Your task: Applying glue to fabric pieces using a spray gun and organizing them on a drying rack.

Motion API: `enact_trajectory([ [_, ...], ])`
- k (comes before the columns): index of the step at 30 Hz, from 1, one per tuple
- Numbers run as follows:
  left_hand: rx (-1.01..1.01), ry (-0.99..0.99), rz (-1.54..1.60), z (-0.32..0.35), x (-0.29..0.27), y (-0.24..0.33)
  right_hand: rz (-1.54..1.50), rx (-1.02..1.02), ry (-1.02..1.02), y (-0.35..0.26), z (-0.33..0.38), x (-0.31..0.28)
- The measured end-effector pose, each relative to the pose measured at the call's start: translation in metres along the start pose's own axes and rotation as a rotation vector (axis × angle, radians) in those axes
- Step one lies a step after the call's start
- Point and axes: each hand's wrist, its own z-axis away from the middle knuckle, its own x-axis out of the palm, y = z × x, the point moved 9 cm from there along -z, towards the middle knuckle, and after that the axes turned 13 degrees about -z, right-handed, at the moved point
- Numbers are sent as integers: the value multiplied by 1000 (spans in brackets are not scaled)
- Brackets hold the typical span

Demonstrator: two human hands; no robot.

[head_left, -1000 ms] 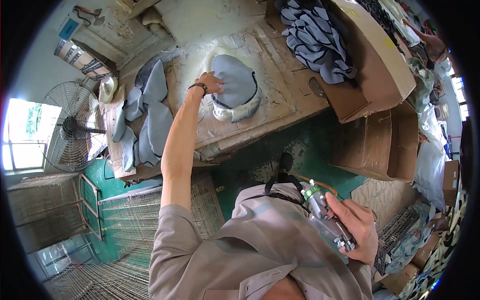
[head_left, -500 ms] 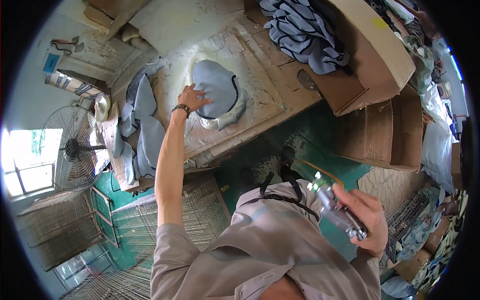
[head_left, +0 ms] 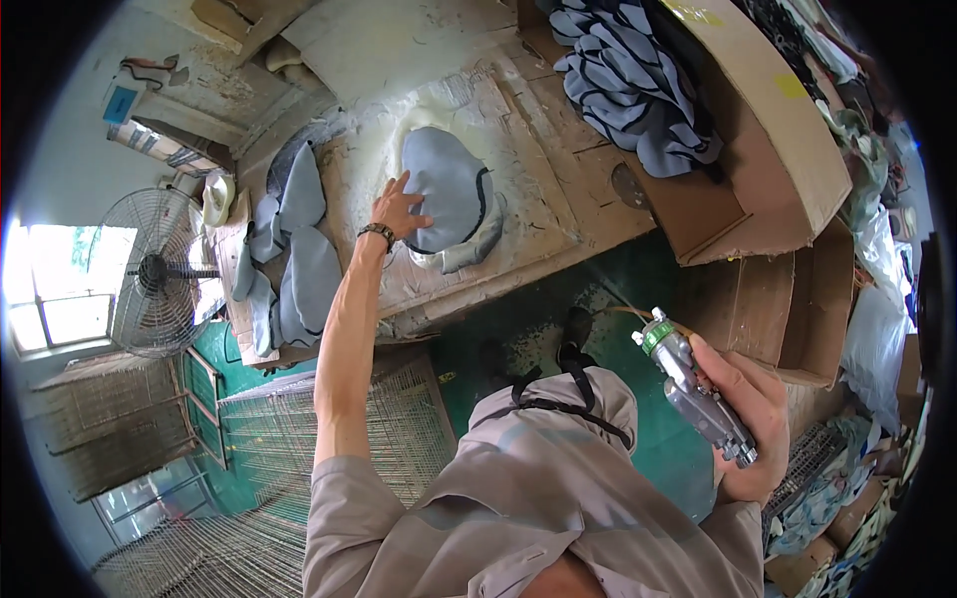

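Observation:
My left hand (head_left: pixel 398 211) reaches out over a worn, glue-stained workbench (head_left: pixel 558 214) and rests its spread fingers on the left edge of a grey-blue fabric piece (head_left: pixel 451 194) with a dark trim line. A watch sits on that wrist. My right hand (head_left: pixel 750 417) is held low by my side, closed around a silver spray gun (head_left: pixel 688 387) with a green collar near its nozzle, pointing up and left, away from the bench.
Several more grey-blue fabric pieces (head_left: pixel 297 261) lie at the bench's left end. A large cardboard box (head_left: pixel 758 130) at right holds a heap of similar pieces (head_left: pixel 638 85). A standing fan (head_left: pixel 158 271) is at left, wire racks (head_left: pixel 249 468) below it, green floor (head_left: pixel 518 339) underfoot.
My left hand has slid from the top of the fabric piece to its left edge. The view has shifted slightly; the spray gun stays in my right hand.

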Motion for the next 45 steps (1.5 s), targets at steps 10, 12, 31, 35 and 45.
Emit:
enact_trajectory([
  [10, -416, 853, 632, 140, -18, -35, 18, -5, 12, -16, -15, 14],
  [12, -489, 782, 725, 179, 5, -36, 21, 9, 12, -19, -18, 14],
  [31, -597, 732, 1106, 271, 94, -21, 167, 40, -23, -58, -6, 72],
  [35, -554, 787, 991, 244, 51, -16, 175, 40, 28, -56, -3, 61],
  [45, -356, 913, 529, 168, -24, -7, 76, 148, -79, -34, 2, 48],
])
